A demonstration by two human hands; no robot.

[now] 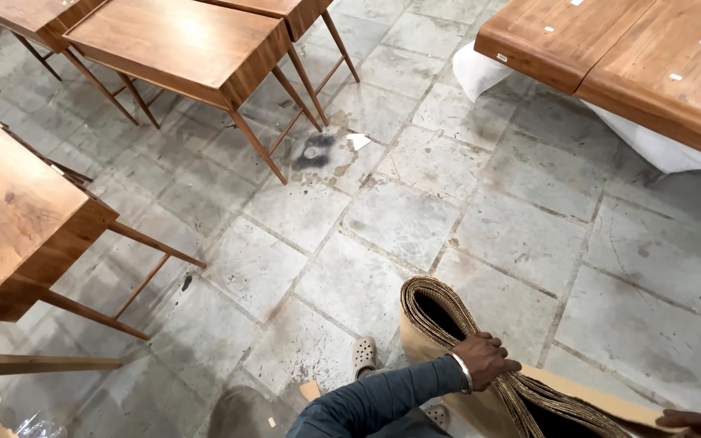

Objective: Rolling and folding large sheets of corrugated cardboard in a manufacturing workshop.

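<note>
A roll of brown corrugated cardboard (427, 320) stands on the stone floor at the bottom centre, its layers curled open at the top. My left hand (484, 359), in a blue-grey sleeve with a metal bangle at the wrist, grips the roll's upper edge. My right hand (698, 422) shows only partly at the bottom right corner, resting on the far end of the cardboard's edge; whether it grips is hidden. A grey clog (364, 354) on my foot sits just left of the roll.
Wooden side tables on thin slanted legs stand at the left (10, 219) and top left (180, 45). Large wooden tabletops (610, 49) lie on white sheeting (480, 73) at the top right. A dark stain (316, 152) and a paper scrap (359, 141) mark the tile floor.
</note>
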